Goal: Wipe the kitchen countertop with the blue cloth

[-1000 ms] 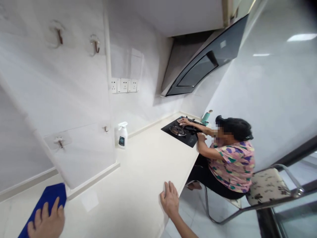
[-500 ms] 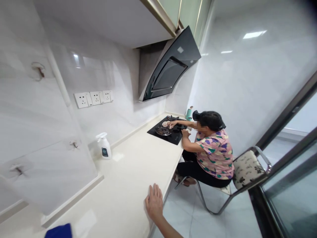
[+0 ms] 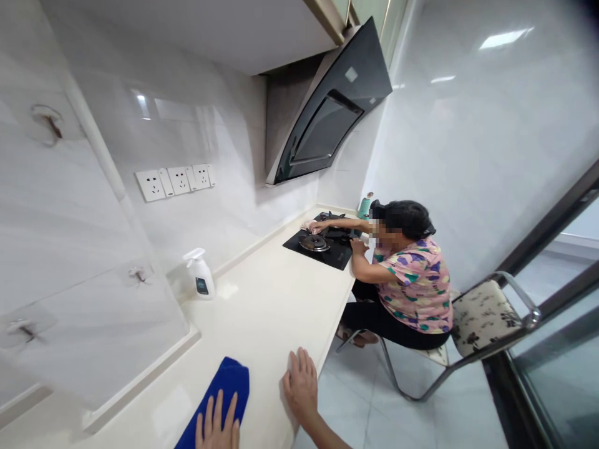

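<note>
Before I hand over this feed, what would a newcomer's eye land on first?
The vivid blue cloth under the left hand, against the pale counter. Next, the dark slanted range hood above the black stove at the far end, and the seated person beside that stove in a patterned pink top.

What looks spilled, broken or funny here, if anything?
Nothing stands out as spilled or broken. The spray bottle stands upright, and the blue cloth lies under the left hand. The shiny patch on the counter might look like a spill, but it seems to be reflected light. The range hood slants, probably by design.
</note>
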Demonstrator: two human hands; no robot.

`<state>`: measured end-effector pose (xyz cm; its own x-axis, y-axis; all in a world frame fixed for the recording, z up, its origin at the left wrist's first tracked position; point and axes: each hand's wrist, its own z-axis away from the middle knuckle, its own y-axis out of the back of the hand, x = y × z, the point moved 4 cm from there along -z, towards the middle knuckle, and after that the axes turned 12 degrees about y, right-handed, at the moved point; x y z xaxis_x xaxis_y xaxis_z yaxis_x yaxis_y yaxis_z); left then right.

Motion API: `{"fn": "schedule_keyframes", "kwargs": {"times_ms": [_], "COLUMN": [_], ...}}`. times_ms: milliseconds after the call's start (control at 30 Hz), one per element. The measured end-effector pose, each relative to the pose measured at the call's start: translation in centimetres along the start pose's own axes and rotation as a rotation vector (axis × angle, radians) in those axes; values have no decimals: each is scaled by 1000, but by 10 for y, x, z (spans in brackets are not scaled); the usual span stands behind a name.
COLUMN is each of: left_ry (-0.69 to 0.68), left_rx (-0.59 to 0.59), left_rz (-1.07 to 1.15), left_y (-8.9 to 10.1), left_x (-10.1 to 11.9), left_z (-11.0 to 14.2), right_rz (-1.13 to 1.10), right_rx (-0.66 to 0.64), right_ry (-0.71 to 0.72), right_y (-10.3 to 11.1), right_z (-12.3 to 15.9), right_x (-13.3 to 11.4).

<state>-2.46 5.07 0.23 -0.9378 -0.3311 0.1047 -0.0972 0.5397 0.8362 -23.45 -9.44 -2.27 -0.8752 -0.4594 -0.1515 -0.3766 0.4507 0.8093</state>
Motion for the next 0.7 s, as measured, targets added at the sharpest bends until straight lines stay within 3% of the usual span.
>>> {"fn": "schedule_keyframes", "kwargs": {"times_ms": [367, 700], "left_ry": [-160, -46], "left_rx": [-86, -191], "left_rz": [30, 112], "left_y": [-51, -92], "left_x": [37, 55], "left_z": [-90, -169], "right_rz": [0, 116], "right_rx": [-7, 59], "right_ry": [35, 152], "right_y": [2, -4], "right_z": [0, 4], "right_x": [1, 7]}}
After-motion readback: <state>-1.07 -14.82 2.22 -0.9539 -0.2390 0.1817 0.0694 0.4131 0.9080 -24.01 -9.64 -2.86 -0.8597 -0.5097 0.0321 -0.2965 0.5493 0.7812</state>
